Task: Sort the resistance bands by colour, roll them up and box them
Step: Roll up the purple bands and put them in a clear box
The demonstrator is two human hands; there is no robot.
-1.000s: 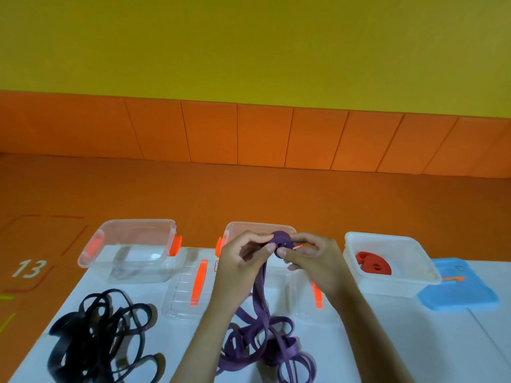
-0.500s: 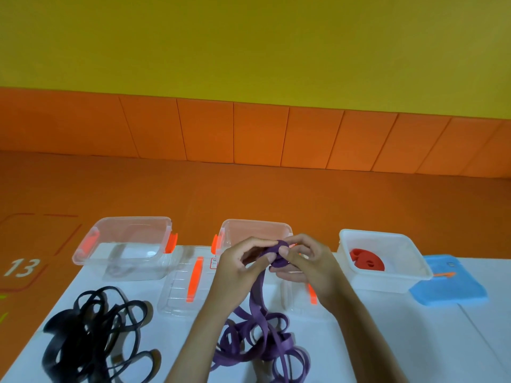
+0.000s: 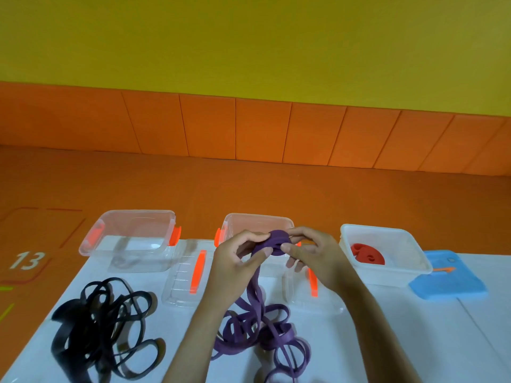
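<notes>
- Broadly, a white table (image 3: 456, 341) lies under both hands and bears everything else.
- Left of the left forearm, well apart from it, a tangle of black bands (image 3: 102, 327) sprawls in loose loops.
- Between the two forearms, below the hands, the slack of the purple band (image 3: 257, 327) lies in a heap of loops.
- Beyond and left of the left hand stands a clear box (image 3: 132, 239) with orange clips.
- A second clear box (image 3: 257, 221) stands straight behind the hands, which hide its near wall.
- Right of the right hand stands a white box (image 3: 387, 258), with a blue lid (image 3: 448, 280) flat on the table on its far side.
- Two clear lids lie flat: one (image 3: 179, 286) just left of the left hand, the other (image 3: 309, 302) partly covered by the right wrist.
- The left hand (image 3: 235, 261) has its thumb and curled fingers closed on the purple strand just beside the roll.
- The right hand (image 3: 315, 252) pinches the roll between thumb and fingertips.
- Red rolled bands (image 3: 367, 254) lie inside the white box.
- The purple roll (image 3: 278, 241) is held above the table between the two hands, a small disc with its flat face turned toward the camera.
- From it the strand's long axis runs down toward the person, into the heap.
</notes>
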